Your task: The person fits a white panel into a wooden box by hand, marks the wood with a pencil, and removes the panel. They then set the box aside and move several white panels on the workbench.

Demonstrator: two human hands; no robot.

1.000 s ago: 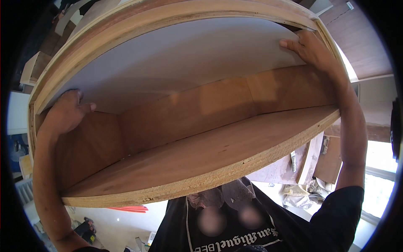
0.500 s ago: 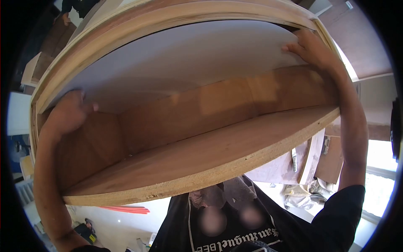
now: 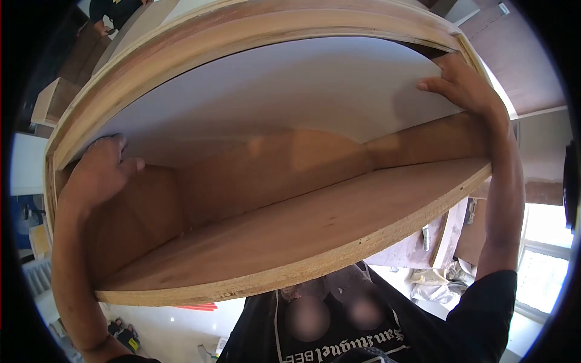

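Observation:
A thin, pale grey-white panel [image 3: 272,85] sits at a slant inside an open wooden cabinet [image 3: 290,236]. My left hand [image 3: 103,172] grips the panel's left end, fingers curled over its edge and thumb pointing inward. At the upper right, my right hand [image 3: 463,85] holds the other end, with its thumb on the pale face and its fingertips hidden behind the edge. Dark gap shows between the panel's right corner and the cabinet's top rail [image 3: 272,25]. Both forearms reach past the raw front edge of the cabinet board.
Another person [image 3: 112,15] is at the top left, near a small wooden box [image 3: 55,101]. Below lie red strips [image 3: 196,307], tools on the glossy floor, and plastic bags [image 3: 437,283]. A brush [image 3: 425,238] rests on a board at the right.
The panel's right end has come down and its tilt has changed, widening the dark gap at the upper right. My right hand has moved slightly down and right with it.

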